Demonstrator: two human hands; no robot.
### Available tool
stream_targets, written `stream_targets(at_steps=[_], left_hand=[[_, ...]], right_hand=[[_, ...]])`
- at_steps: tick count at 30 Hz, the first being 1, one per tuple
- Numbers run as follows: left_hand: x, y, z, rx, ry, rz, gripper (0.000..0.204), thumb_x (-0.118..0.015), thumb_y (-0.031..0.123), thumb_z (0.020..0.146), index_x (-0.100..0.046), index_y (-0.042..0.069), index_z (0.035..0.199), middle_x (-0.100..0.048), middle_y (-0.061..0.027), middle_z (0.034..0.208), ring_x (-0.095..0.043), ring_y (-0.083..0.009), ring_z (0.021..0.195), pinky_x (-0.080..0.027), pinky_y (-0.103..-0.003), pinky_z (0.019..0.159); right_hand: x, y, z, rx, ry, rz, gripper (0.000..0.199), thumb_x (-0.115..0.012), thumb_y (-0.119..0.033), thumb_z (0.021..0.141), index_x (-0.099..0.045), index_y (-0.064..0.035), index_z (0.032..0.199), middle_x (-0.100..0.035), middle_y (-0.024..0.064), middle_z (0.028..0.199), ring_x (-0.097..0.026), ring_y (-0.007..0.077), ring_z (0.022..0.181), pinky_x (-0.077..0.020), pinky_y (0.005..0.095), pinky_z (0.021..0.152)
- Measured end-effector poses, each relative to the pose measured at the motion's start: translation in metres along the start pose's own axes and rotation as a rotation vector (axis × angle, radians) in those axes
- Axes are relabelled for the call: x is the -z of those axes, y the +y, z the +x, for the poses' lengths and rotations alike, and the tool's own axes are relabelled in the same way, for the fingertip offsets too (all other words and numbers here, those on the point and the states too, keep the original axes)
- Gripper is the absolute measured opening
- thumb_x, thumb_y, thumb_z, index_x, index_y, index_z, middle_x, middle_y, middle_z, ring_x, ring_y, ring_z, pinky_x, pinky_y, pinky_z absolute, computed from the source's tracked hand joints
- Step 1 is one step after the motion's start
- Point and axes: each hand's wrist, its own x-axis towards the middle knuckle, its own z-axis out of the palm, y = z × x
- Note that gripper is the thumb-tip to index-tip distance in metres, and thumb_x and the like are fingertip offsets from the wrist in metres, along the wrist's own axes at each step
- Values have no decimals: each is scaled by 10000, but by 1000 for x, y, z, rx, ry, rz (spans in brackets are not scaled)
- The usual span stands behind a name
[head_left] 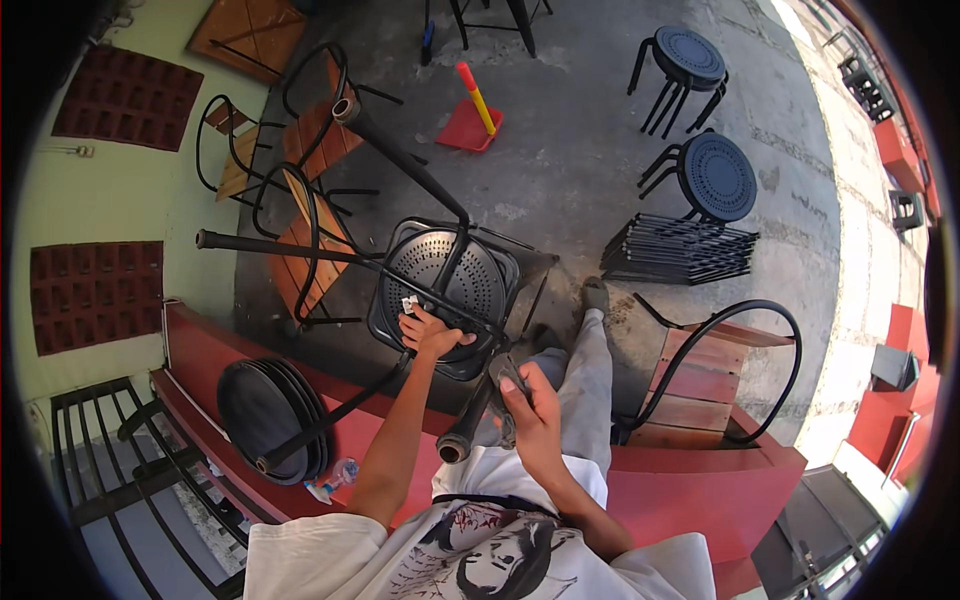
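**Holding an Upturned Stool by Its Underside and One Leg**

Gripping both ends of the job, I have a black perforated metal stool (pixel 445 290) tipped over in front of me, its round seat facing away and down toward the grey concrete floor (pixel 580 170), its four tubular legs splayed out. One leg runs left toward the green wall (pixel 110 200), one points up and away, one slants down to my lower left, and the nearest leg (pixel 470 425) points straight back at me, its open end showing.

Far left, a stack of round black seat discs (pixel 270 405) leans on the red bench ledge (pixel 200 350), with a crushed plastic bottle (pixel 335 478) lying just beside it. Behind stand wooden-slat chairs with black frames (pixel 300 190).

My left hand (pixel 430 333) rests on the seat's underside, fingers curled shut around a crossbar, near a small white tag (pixel 408 304). My right hand (pixel 530 410) is closed around a dark grey piece at the nearest leg; I cannot tell what it is.

Further right, a red dustpan with a yellow-and-red handle (pixel 470 120) sits on the floor. Two upright black stools (pixel 700 110) stand beyond a flat stack of black metal frames (pixel 680 250). Beside my right leg is a red wooden-slat chair with a curved black backrest (pixel 710 380).
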Motion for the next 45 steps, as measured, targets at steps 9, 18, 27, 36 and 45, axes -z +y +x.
stream_targets(at_steps=[9, 18, 27, 36, 45], left_hand=[[-26, -18, 34, 22, 64, 20, 1604, -974, 484, 476, 119, 41, 1564, 94, -328, 1613, 105, -456, 1513, 14, -567, 1199], [-6, -4, 3, -32, 6, -6, 1574, -967, 488, 489, 93, 27, 1559, 93, -333, 1609, 87, -462, 1511, -1, -568, 1200], [-13, -9, 17, -67, 40, -28, 1581, -962, 482, 471, 87, 11, 1555, 91, -345, 1603, 97, -477, 1505, 2, -594, 1189], [-6, -6, -2, -48, 11, -2, 1583, -959, 478, 480, 105, 19, 1559, 115, -342, 1604, 106, -474, 1507, 10, -585, 1195], [3, -5, -5, -68, -6, -1, 1591, -945, 503, 499, 131, 4, 1560, 99, -352, 1604, 91, -475, 1510, 13, -582, 1197]], right_hand=[[-34, -42, -45, 260, -118, 9, 206, -541, -227, 1048, -501, -30, 1006, -657, 83, 838, -544, 73, 598, -412, 219, 539], [-9, -67, -58, 240, -183, 142, 225, -613, -182, 1010, -592, 37, 1061, -668, 88, 875, -550, 99, 654, -434, 226, 599], [-18, -81, -35, 795, 200, -651, 217, -720, -118, 895, -675, 56, 1018, -675, 110, 954, -618, 187, 820, -458, 270, 730], [-21, -81, -52, 759, 171, -758, 217, -709, 8, 838, -698, 72, 1045, -657, 129, 823, -604, 187, 673, -476, 274, 632], [-47, -92, -65, 419, 126, -350, 390, -646, 57, 891, -592, 45, 1277, -620, 65, 950, -571, 29, 754, -447, 158, 603]])
